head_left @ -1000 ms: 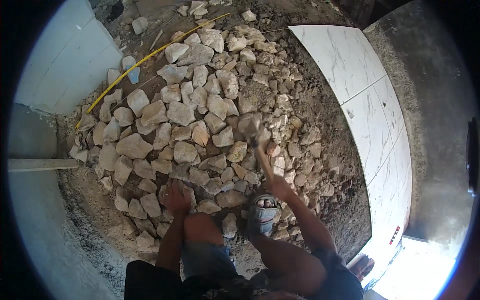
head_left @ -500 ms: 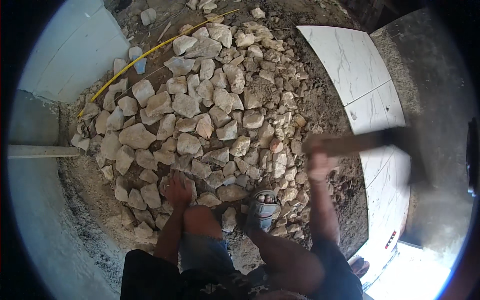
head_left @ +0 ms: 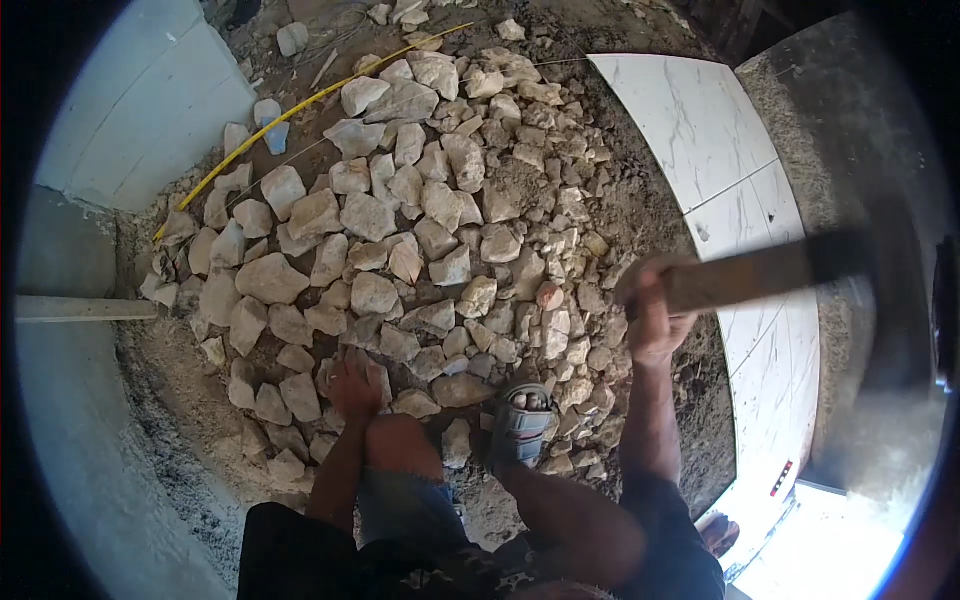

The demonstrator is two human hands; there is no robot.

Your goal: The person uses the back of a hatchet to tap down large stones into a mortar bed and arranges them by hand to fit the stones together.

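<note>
My left hand point(head_left: 356, 385) is bent down over a pale rough stone point(head_left: 384, 380), its fingers curled on it and parts of the stone showing at both sides. My right hand point(head_left: 660, 325) is wrapped round the wooden handle of a hammer point(head_left: 755, 275), held up over the right side of the stones. The hammer's large dark head point(head_left: 897, 300) is at the far right, blurred by motion. Beneath and ahead of both hands spreads a bed of pale, angular stones point(head_left: 375, 292), set close together on soil.
My sandalled foot point(head_left: 524, 425) stands among the stones. White marbled tiles point(head_left: 700, 130) edge the right side. A yellow strip point(head_left: 290, 112) and a thin string cross the far left. Pale walls point(head_left: 150, 100) and a light bar point(head_left: 85, 309) stand at left.
The hammer has swung up and to the right with my right hand, and its handle now tilts upward. My left hand has stayed on the stone.
</note>
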